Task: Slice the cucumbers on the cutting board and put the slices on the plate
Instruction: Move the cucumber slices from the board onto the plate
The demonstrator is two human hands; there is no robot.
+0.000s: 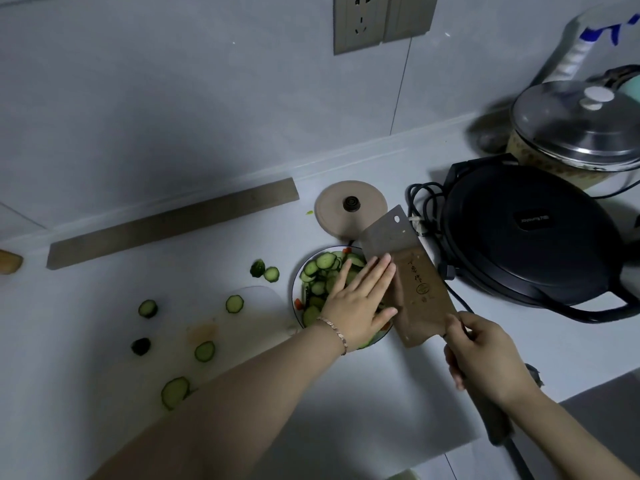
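Dim, bluish light filled the kitchen, leaving the white wall (173, 81) and counter (346, 393) a flat grey. A broad, soft-edged shadow lay across the lower wall, and the pot (540, 161) at right threw a dark shadow to its left. Pale glare streaked the pot's metal lid (571, 129); the knife (408, 271) showed only a dull sheen. The wide lens bowed the counter's back edge and stretched the left forearm (242, 393) toward the bottom corner. Detail was soft throughout, the cucumber slices (320, 271) smeary, and a bottle (588, 39) at upper right badly blurred.
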